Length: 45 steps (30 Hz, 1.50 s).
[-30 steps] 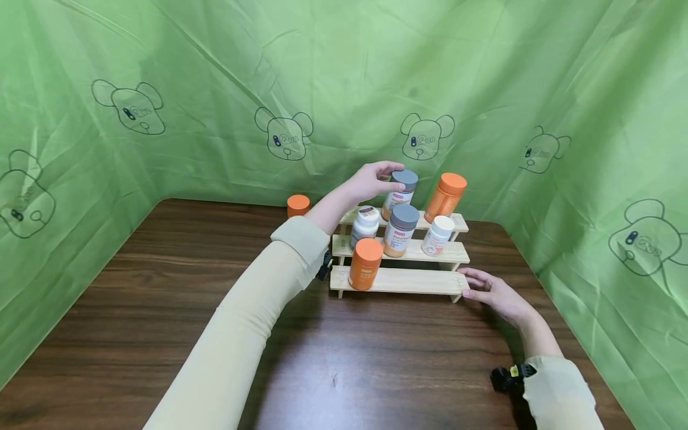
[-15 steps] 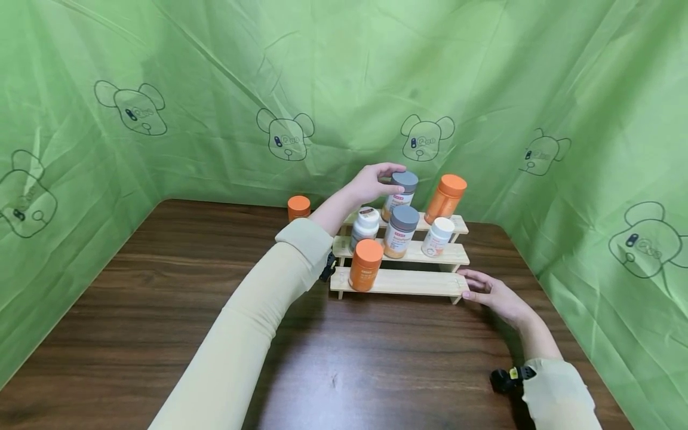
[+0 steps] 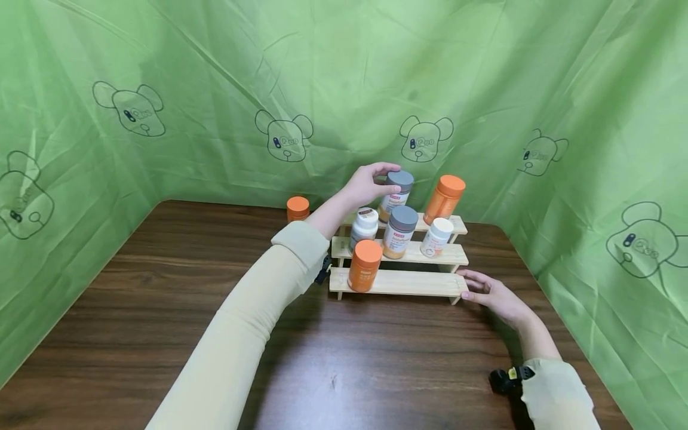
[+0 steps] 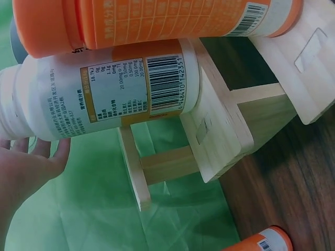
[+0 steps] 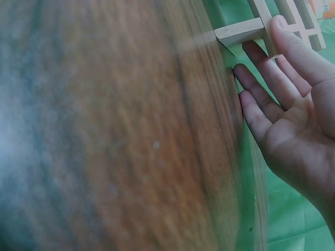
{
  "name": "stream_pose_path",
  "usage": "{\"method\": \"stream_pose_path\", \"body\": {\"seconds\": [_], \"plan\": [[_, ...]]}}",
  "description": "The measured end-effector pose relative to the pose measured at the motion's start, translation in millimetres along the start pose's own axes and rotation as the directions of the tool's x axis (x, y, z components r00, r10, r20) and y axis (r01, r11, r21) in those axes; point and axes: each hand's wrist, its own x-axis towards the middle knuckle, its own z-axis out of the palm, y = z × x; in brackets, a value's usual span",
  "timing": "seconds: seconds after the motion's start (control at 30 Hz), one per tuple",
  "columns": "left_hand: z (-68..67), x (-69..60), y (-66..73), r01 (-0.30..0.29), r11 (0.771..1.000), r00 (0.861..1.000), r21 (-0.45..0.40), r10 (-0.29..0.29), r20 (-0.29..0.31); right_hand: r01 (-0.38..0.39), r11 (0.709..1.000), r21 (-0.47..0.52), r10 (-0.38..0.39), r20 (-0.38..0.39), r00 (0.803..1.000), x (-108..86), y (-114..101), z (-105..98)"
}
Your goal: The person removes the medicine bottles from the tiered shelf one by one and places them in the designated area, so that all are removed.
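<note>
My left hand [image 3: 365,186] holds a grey-lidded bottle [image 3: 395,200] by its lid at the top tier of a wooden rack [image 3: 419,282]. In the left wrist view, a white bottle [image 4: 120,89] hides most of that grip; part of the left hand [image 4: 26,172] shows at the left edge. At the rack's right end, my right hand [image 3: 497,298] grips the bottom tier between thumb and fingers. The right wrist view has the right hand [image 5: 298,115] with its thumb against the wood [image 5: 241,32]. An orange bottle [image 3: 445,197] stands right of the held one.
On the middle tier are a white bottle [image 3: 364,227], a grey-lidded bottle [image 3: 400,233] and a small white bottle [image 3: 437,237]. An orange bottle [image 3: 365,267] stands at the bottom tier's left. Another orange bottle [image 3: 297,208] is behind the left forearm. Green cloth [image 3: 344,71] surrounds the table [image 3: 188,286].
The left hand and the grey-lidded bottle it holds have shifted slightly left on the top tier. The right hand keeps its place at the rack's end.
</note>
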Motion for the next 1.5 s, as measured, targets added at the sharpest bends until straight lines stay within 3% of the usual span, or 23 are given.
{"method": "stream_pose_path", "body": {"seconds": [0.17, 0.53, 0.8, 1.03, 1.5], "plan": [[-3.1, -5.4, 2.6, -0.030, 0.999, 0.999, -0.040, 0.029, -0.033, 0.003, 1.000, 0.003, -0.003, 0.000, 1.000, 1.0, 1.8, 1.5], [-16.5, -13.6, 22.7, -0.073, 0.997, 0.993, -0.010, 0.072, -0.090, 0.028, 0.999, 0.042, -0.028, 0.006, 1.000, -0.1, 3.8, 0.1], [-25.2, -28.2, 40.8, -0.112, 0.994, 0.985, 0.008, 0.112, -0.130, 0.033, 0.999, 0.032, -0.033, 0.002, 0.999, -0.9, 3.5, 1.6], [-36.8, -43.8, 58.4, -0.105, 0.994, 0.982, -0.019, 0.101, -0.159, 0.009, 1.000, 0.017, -0.009, -0.004, 1.000, -0.8, 0.5, 2.3], [-64.6, -80.9, 79.9, -0.070, 0.997, 0.987, -0.035, 0.064, -0.147, 0.012, 0.999, 0.030, -0.012, -0.004, 1.000, -2.8, -3.7, 3.2]]}}
